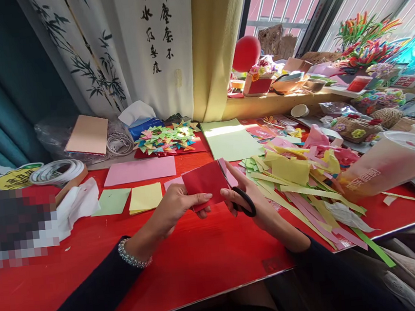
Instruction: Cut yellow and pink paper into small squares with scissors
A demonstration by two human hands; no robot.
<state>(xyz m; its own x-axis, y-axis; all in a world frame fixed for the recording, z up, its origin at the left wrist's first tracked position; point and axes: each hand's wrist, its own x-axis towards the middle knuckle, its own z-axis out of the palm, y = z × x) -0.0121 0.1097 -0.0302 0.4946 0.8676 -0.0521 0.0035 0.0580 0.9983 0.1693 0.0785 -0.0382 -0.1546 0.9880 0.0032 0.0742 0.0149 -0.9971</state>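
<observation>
My left hand point(184, 201) pinches a red paper piece point(205, 182) by its lower left part, thumb on top. Black-handled scissors point(249, 204) are in my right hand point(246, 193), their blades at the paper's right edge. Pink paper shows behind the red piece on both sides. A pink sheet point(140, 171) lies beyond my left hand, with a green square point(111, 202) and yellow squares point(145, 198) nearer to me. Behind the hands rests a large pale green sheet point(231, 141).
Paper strips and scraps point(301, 176) are heaped to the right, beside a plastic cup point(388, 162). Folded paper stars point(169, 138) are piled at the back. At left are a white cable coil point(57, 172) and a tissue point(78, 207) on the red table point(189, 269).
</observation>
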